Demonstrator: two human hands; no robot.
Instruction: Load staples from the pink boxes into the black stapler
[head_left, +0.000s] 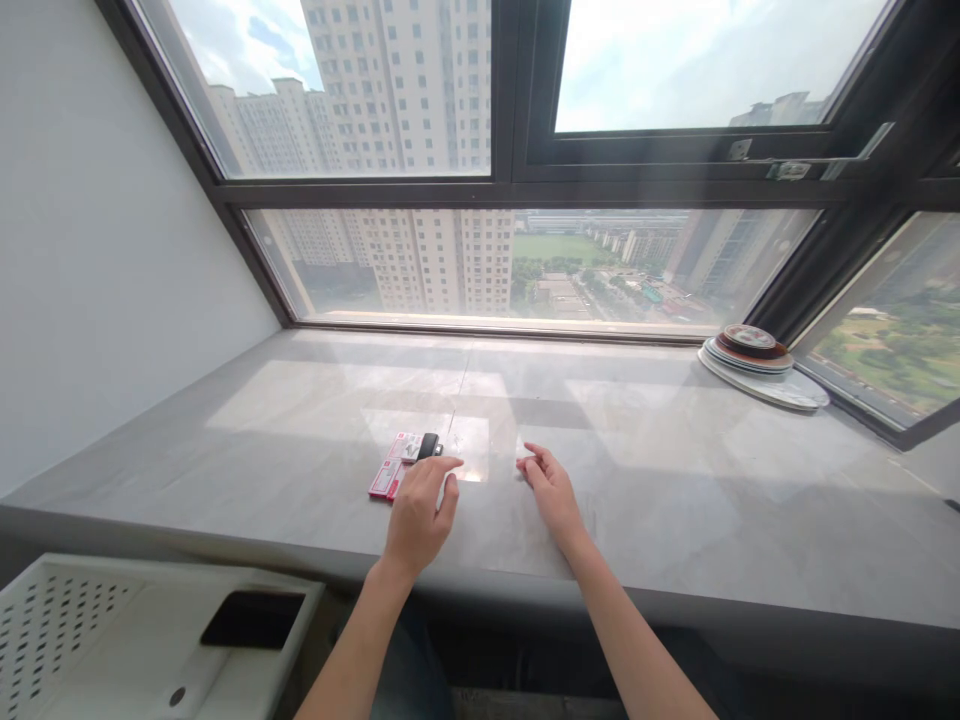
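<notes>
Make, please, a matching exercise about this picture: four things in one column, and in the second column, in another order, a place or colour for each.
Things
1. Plates
2. Package
3. Gadget
4. Sink

Places and colours
A. red and white, beside the left hand
B. white, lower than the counter
C. stacked near the window
D. black, with a metal end

Right pairs: 1-C, 2-A, 3-D, 4-B

On the sill, the packaging lies well left of the stacked plates.
</notes>
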